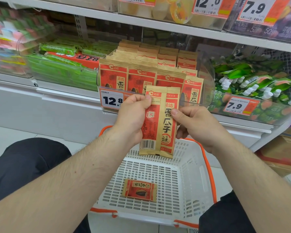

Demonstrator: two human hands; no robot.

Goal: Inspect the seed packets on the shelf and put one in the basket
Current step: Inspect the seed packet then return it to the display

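Observation:
A tan and red seed packet (159, 125) stands upright in front of me, its back with the barcode turned my way. My left hand (132, 116) grips its left edge, thumb near the top. My right hand (196, 125) pinches its right edge. The packet hangs above the far rim of a white basket (190, 167) with orange handles on the floor. Another seed packet (139, 190) lies flat on the basket's bottom. Rows of the same packets (141, 71) stand in a clear bin on the shelf right behind.
A 12.8 price tag (111, 100) hangs on the bin's front. Green packs (62, 71) fill the bin to the left, and green pouches with white caps (252, 84) the bin to the right. Cardboard boxes (282, 152) sit at the right on the floor. My knees flank the basket.

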